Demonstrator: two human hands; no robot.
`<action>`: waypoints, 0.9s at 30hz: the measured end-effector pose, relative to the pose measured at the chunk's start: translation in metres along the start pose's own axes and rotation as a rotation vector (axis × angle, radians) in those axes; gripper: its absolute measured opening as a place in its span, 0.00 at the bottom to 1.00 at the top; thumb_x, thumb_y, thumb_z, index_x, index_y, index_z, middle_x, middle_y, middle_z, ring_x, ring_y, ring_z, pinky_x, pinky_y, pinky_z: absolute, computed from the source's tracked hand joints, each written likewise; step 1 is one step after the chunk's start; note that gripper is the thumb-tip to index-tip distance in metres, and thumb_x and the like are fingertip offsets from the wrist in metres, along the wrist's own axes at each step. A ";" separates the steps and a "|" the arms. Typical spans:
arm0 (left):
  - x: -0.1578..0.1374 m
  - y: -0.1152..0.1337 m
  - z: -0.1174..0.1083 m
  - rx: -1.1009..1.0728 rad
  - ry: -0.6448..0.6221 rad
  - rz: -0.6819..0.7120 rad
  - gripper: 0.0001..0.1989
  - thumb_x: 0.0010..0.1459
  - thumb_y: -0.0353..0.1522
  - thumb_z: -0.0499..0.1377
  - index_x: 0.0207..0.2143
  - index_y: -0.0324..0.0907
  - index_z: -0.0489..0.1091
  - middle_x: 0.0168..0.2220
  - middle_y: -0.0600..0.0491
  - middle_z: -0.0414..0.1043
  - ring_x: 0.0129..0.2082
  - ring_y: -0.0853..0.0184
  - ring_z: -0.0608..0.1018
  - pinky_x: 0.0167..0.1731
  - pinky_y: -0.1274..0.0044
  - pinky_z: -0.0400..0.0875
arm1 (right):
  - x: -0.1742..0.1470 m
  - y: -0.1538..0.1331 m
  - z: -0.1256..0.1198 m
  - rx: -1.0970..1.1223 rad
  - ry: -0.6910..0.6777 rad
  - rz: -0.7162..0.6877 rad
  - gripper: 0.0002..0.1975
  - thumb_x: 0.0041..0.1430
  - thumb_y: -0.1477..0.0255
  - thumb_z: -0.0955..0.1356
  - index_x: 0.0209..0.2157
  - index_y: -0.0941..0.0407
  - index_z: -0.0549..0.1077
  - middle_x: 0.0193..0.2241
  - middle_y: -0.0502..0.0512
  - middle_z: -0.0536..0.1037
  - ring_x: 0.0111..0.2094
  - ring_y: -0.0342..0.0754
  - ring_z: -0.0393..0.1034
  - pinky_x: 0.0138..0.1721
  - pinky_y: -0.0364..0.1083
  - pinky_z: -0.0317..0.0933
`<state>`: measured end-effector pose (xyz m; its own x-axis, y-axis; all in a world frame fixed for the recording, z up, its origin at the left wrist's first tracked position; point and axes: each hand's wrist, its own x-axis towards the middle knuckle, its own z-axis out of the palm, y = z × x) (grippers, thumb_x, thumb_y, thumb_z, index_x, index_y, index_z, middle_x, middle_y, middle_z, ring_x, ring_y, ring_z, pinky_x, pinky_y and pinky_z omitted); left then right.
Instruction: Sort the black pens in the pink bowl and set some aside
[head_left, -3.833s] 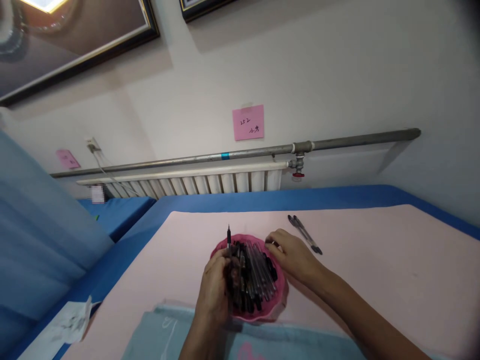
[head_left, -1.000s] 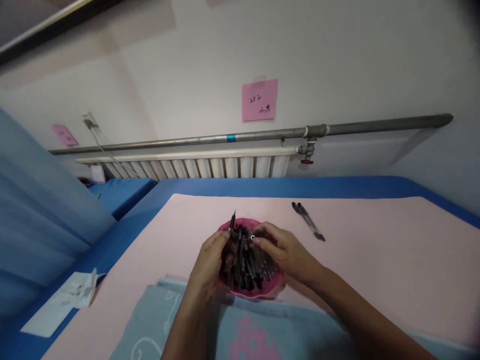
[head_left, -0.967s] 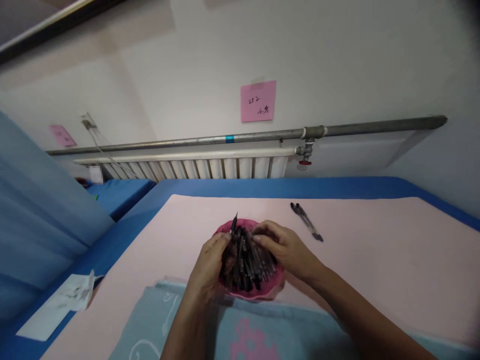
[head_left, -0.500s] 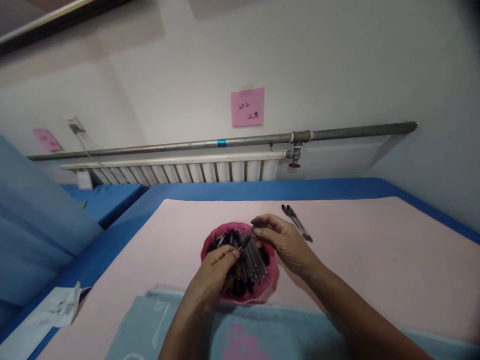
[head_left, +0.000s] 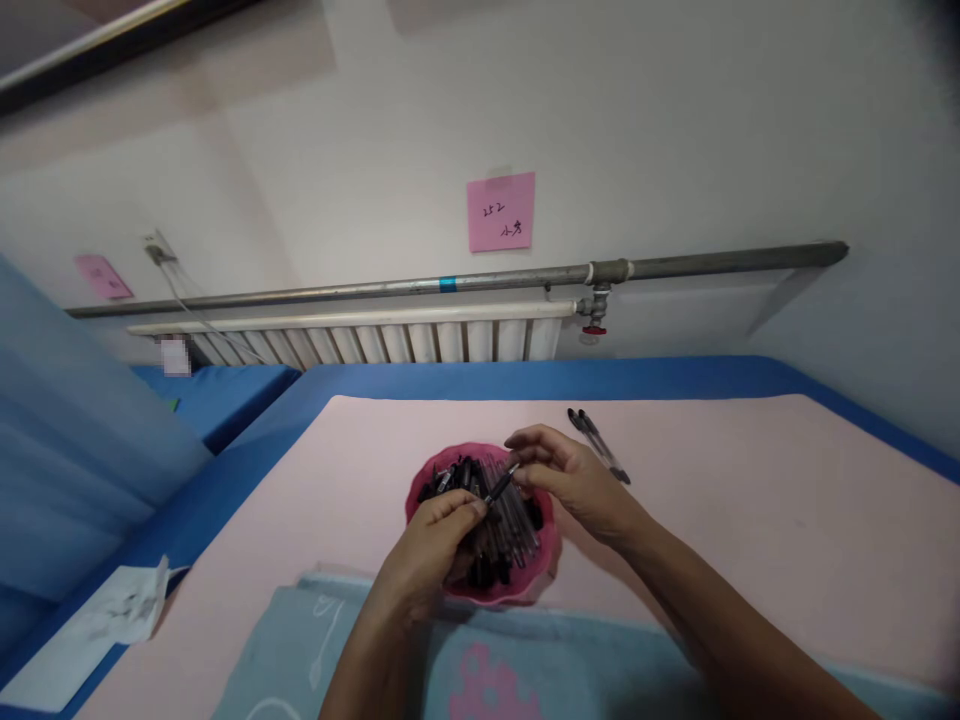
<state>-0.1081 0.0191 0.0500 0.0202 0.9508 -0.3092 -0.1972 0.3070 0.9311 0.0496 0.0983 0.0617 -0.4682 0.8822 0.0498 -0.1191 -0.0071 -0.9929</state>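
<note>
My left hand [head_left: 436, 532] pinches a black-gripped pen barrel [head_left: 498, 488] over the bowl, its pale pointed tip aimed up and right. Right at that tip are the bent fingers of my right hand [head_left: 564, 478]; thumb and fingers are drawn together, and whatever they may hold is too small to make out. Below both hands stands a pink scalloped bowl [head_left: 550, 572] full of pen parts. Clear tubes [head_left: 519, 528] lie on its right side, and black pieces [head_left: 450, 476] fill the left and front. My left hand hides part of the contents.
Two capped pens [head_left: 598, 444] lie behind my right hand on the pink table cover [head_left: 750, 500]. A blue patterned cloth [head_left: 337, 640] lies along the near edge. White paper [head_left: 105, 620] is at the left. Behind the table are a radiator [head_left: 420, 340] and a pipe with a red-handled valve [head_left: 594, 330].
The pen's pale tip now shows more clearly beside my right fingers, which have eased slightly away from it. My left hand keeps its hold. The whole view has shifted a little.
</note>
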 end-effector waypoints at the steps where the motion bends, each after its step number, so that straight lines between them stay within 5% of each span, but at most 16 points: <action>1: 0.000 0.000 0.000 -0.020 -0.009 -0.010 0.15 0.46 0.41 0.60 0.21 0.41 0.59 0.15 0.61 0.53 0.12 0.80 0.52 0.12 0.83 0.40 | 0.000 0.000 -0.001 0.007 -0.009 -0.004 0.13 0.41 0.77 0.69 0.34 0.55 0.70 0.28 0.49 0.74 0.27 0.42 0.66 0.29 0.43 0.59; 17: -0.001 -0.003 -0.001 -0.400 -0.253 -0.178 0.15 0.47 0.37 0.62 0.24 0.41 0.56 0.15 0.62 0.54 0.10 0.82 0.48 0.11 0.86 0.37 | 0.001 0.001 -0.006 0.152 -0.108 -0.028 0.14 0.42 0.78 0.70 0.35 0.56 0.70 0.26 0.47 0.74 0.21 0.40 0.66 0.27 0.43 0.60; 27: 0.000 -0.003 0.005 -0.292 -0.157 -0.045 0.13 0.50 0.38 0.60 0.27 0.40 0.61 0.16 0.62 0.54 0.11 0.82 0.50 0.11 0.86 0.37 | -0.002 0.001 0.007 0.190 -0.016 0.033 0.13 0.46 0.70 0.72 0.35 0.56 0.70 0.18 0.43 0.68 0.18 0.39 0.62 0.23 0.42 0.55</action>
<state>-0.1028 0.0180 0.0484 0.1815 0.9383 -0.2945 -0.4651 0.3457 0.8150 0.0441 0.0931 0.0616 -0.4882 0.8725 0.0207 -0.2657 -0.1260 -0.9558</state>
